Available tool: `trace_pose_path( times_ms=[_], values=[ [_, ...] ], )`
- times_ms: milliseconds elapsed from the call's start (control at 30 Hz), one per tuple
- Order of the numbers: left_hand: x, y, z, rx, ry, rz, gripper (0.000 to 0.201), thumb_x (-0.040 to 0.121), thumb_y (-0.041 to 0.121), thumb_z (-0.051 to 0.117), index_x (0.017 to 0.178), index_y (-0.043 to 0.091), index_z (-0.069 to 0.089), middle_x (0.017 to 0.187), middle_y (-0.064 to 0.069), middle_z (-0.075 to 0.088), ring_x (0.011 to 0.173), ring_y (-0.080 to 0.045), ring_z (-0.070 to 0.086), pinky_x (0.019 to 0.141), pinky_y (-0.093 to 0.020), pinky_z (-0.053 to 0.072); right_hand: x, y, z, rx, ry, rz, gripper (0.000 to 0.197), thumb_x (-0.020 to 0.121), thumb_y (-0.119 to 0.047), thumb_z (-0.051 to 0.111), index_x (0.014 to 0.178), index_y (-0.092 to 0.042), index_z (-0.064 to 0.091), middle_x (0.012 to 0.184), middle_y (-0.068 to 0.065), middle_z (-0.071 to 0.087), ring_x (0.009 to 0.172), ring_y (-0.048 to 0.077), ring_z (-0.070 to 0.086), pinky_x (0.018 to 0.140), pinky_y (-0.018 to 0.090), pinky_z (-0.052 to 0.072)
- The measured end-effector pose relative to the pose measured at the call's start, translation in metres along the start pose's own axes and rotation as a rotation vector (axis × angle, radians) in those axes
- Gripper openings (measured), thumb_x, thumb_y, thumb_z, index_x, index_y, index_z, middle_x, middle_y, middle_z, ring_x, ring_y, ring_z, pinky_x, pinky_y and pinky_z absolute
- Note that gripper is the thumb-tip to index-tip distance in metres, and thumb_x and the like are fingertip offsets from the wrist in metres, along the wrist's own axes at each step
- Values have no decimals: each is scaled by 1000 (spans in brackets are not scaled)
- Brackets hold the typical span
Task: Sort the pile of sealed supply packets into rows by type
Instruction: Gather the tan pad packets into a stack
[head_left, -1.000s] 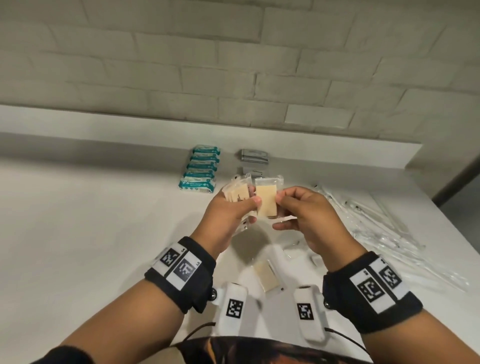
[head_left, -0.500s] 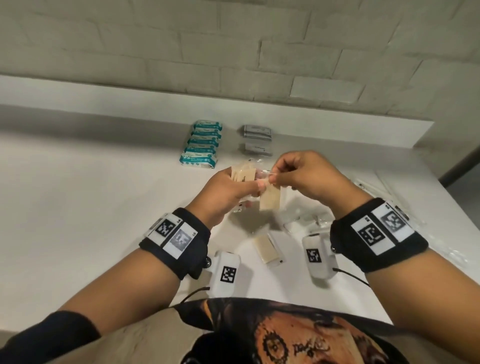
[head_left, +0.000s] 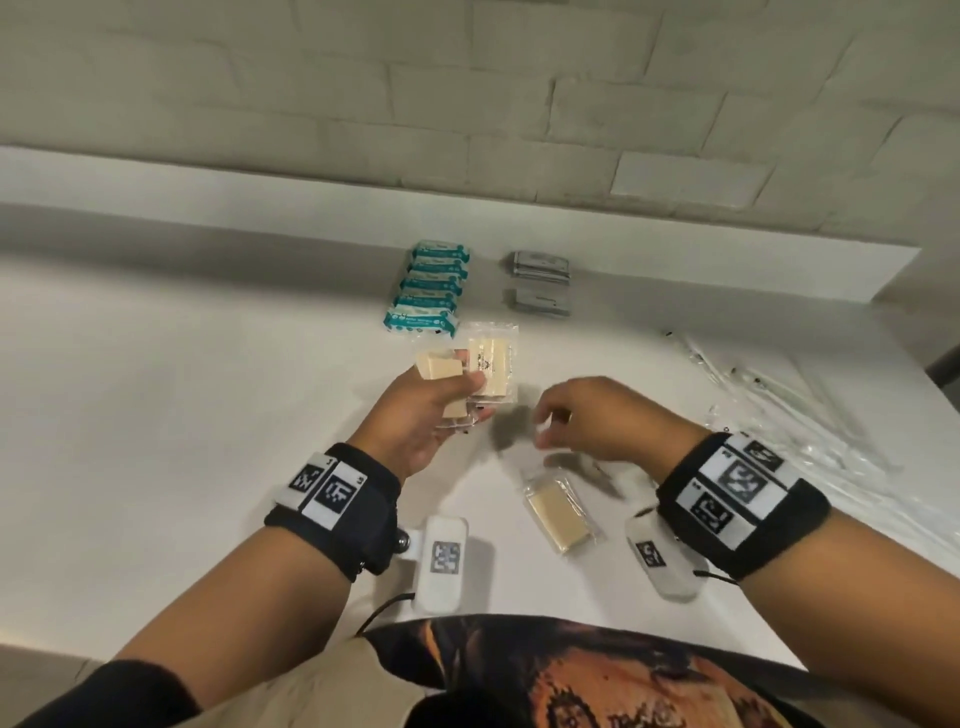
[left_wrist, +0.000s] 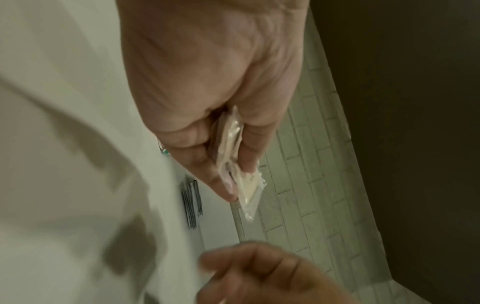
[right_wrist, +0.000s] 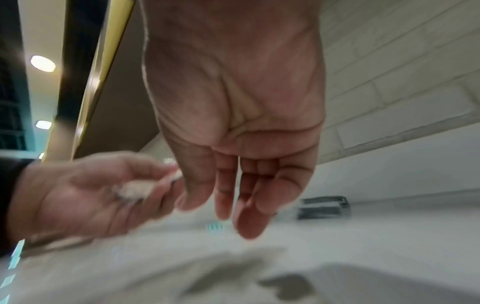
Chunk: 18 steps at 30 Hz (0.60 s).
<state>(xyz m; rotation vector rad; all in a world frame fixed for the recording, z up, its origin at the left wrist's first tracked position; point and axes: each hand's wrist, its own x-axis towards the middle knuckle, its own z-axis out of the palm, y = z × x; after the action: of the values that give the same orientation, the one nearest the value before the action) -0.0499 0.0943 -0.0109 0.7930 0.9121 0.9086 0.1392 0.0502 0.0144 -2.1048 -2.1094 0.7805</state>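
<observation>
My left hand (head_left: 447, 400) grips a fanned stack of clear packets with beige pads (head_left: 488, 364) above the white table (head_left: 182, 415); in the left wrist view thumb and fingers pinch the stack (left_wrist: 233, 156). My right hand (head_left: 576, 421) hovers empty just to the right, fingers relaxed and pointing down (right_wrist: 241, 197). One beige packet (head_left: 558, 512) lies on the table below my right hand. A row of teal packets (head_left: 428, 291) and a row of grey packets (head_left: 540, 280) lie at the back.
Long clear wrapped packets (head_left: 789, 410) are spread over the right side of the table. A raised white ledge (head_left: 467, 208) and a brick wall stand behind the rows. The table's near edge is at my body.
My right hand has let go of the beige packet it pinched and dropped lower to the right. That packet now sits in the stack held by my left hand.
</observation>
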Motion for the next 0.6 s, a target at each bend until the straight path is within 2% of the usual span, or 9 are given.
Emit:
trace_pose_path(
  times_ms=[67,133,200,267,333,433,500,533,600],
  values=[
    [-1,0,0,47,-44,5,29,86,1,64,114,7,61,85,-2,73,77,-19,70,73,-30,55,-1,-8,-16,330,124,-31,18,85,-31,69,99,-20,69,88,-7,67,72,11,64,60,22,45],
    [-3,0,4,55,-119,15,26,87,0,62,113,6,62,91,-6,73,79,-20,70,72,-31,56,-3,-18,-26,605,193,-13,17,81,-25,74,91,-12,69,76,-5,68,61,12,62,51,21,44],
    [-4,0,10,61,-165,22,21,89,3,61,109,6,64,94,-9,71,83,-23,68,70,-31,57,-2,-23,-27,666,236,6,14,78,-18,77,77,-11,66,62,-9,64,52,10,58,47,20,42],
    [-4,0,14,79,-138,7,17,92,13,60,108,7,63,98,-13,69,82,-24,69,64,-28,58,-2,-22,-28,653,317,-3,18,77,-15,78,67,-13,63,60,-9,63,49,9,57,46,19,43],
    [0,0,16,70,-86,-65,25,96,29,54,107,7,62,95,-13,71,76,-20,71,62,-27,59,-3,-17,-30,614,443,-71,19,78,-13,77,65,-16,63,66,-5,63,53,9,58,53,27,47],
    [2,1,14,21,-117,-157,36,94,41,52,102,8,63,89,-12,72,70,-20,71,63,-28,57,-8,-10,-26,205,658,-367,10,80,-11,72,72,-18,71,77,-5,61,67,13,59,60,28,46],
    [2,2,16,-18,-152,-115,20,89,26,63,101,10,65,92,-12,69,72,-22,68,69,-32,53,-13,-5,-20,-127,666,-543,10,80,-14,68,83,-18,76,88,-2,64,73,19,63,60,29,49],
    [1,2,18,-35,-157,-76,13,88,14,63,101,10,65,90,-11,68,73,-23,68,69,-34,52,-14,-1,-17,-180,622,-571,12,81,-15,68,87,-20,77,97,-1,65,77,20,64,62,31,52],
    [2,3,19,15,-122,19,18,88,1,60,101,13,63,88,-10,69,77,-26,67,69,-35,50,-16,1,-17,-19,532,-470,14,84,-17,70,95,-22,76,113,-3,59,87,14,62,73,30,52]
  ],
)
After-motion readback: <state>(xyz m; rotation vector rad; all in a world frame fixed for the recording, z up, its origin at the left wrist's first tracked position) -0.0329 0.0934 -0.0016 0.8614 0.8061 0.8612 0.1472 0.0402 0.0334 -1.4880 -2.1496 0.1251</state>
